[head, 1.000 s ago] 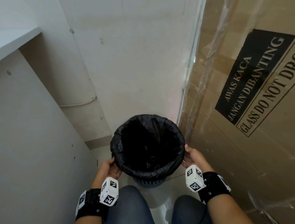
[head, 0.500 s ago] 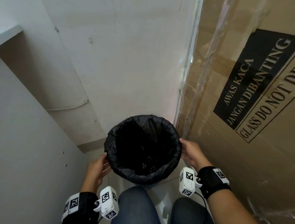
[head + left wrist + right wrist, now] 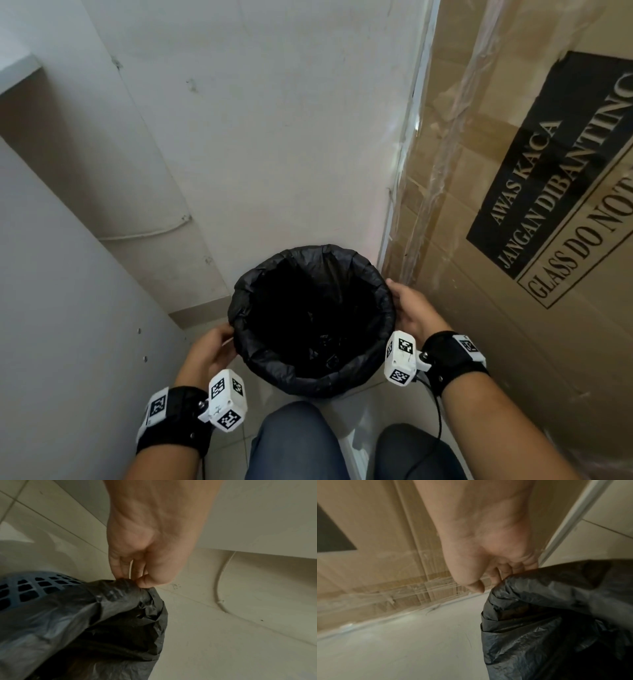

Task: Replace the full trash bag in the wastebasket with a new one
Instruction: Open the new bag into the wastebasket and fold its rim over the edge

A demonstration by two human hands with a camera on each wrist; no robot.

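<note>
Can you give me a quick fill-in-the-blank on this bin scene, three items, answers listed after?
1. The bag folded over the bin's rim is ____ in colour.
2. The left hand pinches the bag's ____.
3. The bin's lattice wall is ____ plastic.
4. The big box on the right is made of ____.

Answers: black; edge; blue; cardboard

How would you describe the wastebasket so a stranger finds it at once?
Look at the foot of the big cardboard box marked "GLASS DO NOT". The round wastebasket stands on the floor beside it, between both hands. Only it wears a black trash bag over its rim.
</note>
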